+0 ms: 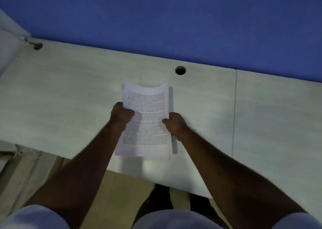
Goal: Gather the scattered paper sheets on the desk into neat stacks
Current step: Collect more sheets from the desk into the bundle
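Two hands grip one stack of printed paper sheets (146, 119) by its long edges: the left hand (122, 114) curls around the left edge, the right hand (175, 124) pinches the right edge. The stack sits over the middle of one pale wood-grain desk (69, 93), near its front edge. Two round cable holes (180, 70) pierce the desk before one blue partition (174, 19).

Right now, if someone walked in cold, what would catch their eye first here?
First, the stack of printed sheets at the middle of the pale desk, gripped on its long edges by the left hand and right hand. Next, the blue partition behind the desk, and the round cable hole just beyond the stack's far edge.
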